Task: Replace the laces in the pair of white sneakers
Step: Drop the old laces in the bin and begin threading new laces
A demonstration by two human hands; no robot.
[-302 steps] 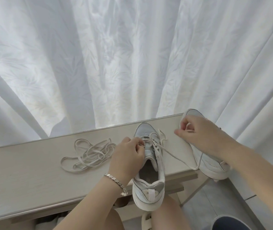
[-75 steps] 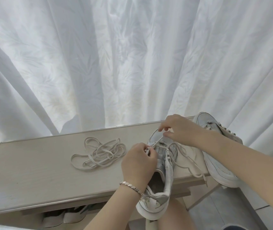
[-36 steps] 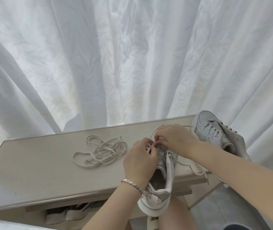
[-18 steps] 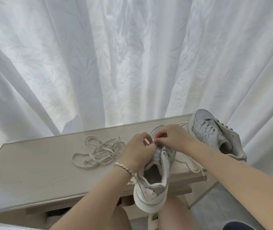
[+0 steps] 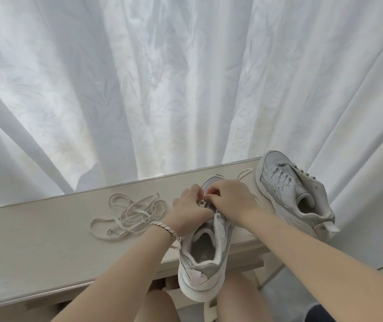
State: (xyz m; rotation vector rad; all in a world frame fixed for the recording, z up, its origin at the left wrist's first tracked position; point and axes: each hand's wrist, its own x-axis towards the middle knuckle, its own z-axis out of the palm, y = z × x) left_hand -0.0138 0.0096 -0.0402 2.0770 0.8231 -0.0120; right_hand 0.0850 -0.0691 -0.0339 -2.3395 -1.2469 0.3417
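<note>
- Head view, grip: pinching lace [image 5: 244, 175] at the eyelet rows with left hand [image 5: 190, 210] and right hand [image 5: 232, 201]. Fingertips of both curled and pressed together, tip to tip. Cannot tell which eyelet: hidden under knuckles.
- Working on near shoe [image 5: 206, 252]: toe pointing away, opening up, heel hanging past the near edge of table [image 5: 34, 240], above the knees.
- Past the toe, a slack loop of lace flat on table, between the two shoes.
- Just right of right hand: far shoe [image 5: 295, 194], at the table's right end, tilted, laces across its tongue, untouched.
- Left of left hand: spare lace [image 5: 130, 214], loose tangle on table, untouched.
- On left wrist: bracelet [image 5: 165, 231], hanging close to the shoe collar; minor snag risk.
- Handling, judged for lace: flat, limp, light, useless to push except at the tip. Best held right behind the tip to feed, then drawn from the eyelet's far side.
- Handling, judged for near shoe: light, soft upper, stiffer sole, poorly seated on that edge. Likely to slide or tip under a hard pull, so brace at the eyelet flap or sidewall, not the tongue.
</note>
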